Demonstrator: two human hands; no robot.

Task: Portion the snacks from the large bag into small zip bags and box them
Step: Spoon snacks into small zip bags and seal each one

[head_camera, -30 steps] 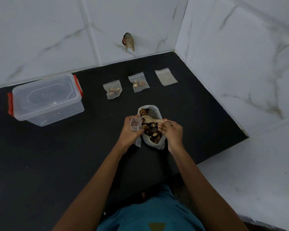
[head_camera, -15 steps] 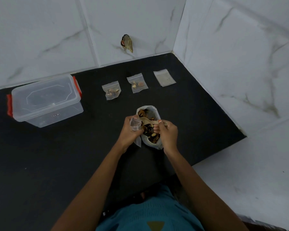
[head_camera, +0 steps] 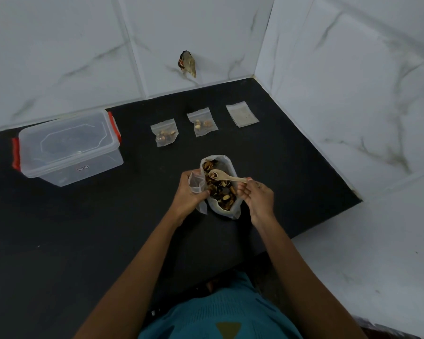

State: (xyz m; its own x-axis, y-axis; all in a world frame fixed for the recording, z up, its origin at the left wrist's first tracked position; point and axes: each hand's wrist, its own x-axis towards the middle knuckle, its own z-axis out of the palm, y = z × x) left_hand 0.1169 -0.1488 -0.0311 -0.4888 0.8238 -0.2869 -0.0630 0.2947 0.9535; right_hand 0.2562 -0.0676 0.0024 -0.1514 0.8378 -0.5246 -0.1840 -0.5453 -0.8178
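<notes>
Beige spoon (head_camera: 227, 177) first, since the next move turns on it. Its long axis runs almost level, right to left, with the handle pinched in the right hand's (head_camera: 257, 196) fingertips and the bowl out over the snacks (head_camera: 220, 192) in the big bag (head_camera: 230, 211). The zip bag (head_camera: 195, 181) lies just left of that bowl, its mouth up against the big bag's left rim. I judge a short carry leftward would put the load in. I cannot tell how full the bowl is.

The left hand (head_camera: 189, 194) is nearer the target. Its fingers curl round the zip bag, holding it upright and open, with the wrist low on the counter (head_camera: 83, 228). The right wrist is cocked above the big bag's right side.

Two filled bags (head_camera: 164, 133) lie farther back, well apart from the hands. The lidded box (head_camera: 69, 145) sits far left.
</notes>
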